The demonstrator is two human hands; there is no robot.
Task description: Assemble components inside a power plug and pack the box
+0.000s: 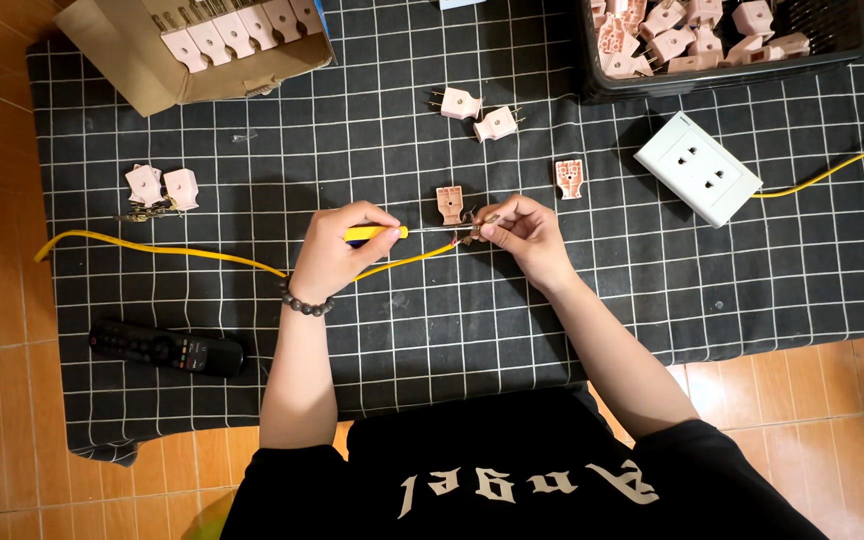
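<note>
**Plug wiring under way, halves still apart**

At frame centre my left hand [337, 250] grips a yellow-handled screwdriver [377, 233]; my right hand [524, 230] pinches brass prongs [472, 232] at the yellow cable [152, 247] end; one open plug half [450, 203] just above lies unassembled.

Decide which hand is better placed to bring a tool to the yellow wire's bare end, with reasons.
Left, probably. The left hand grips the yellow-handled screwdriver, its tip aimed at the wire end, while the right hand pinches that end in its fingers.
</note>
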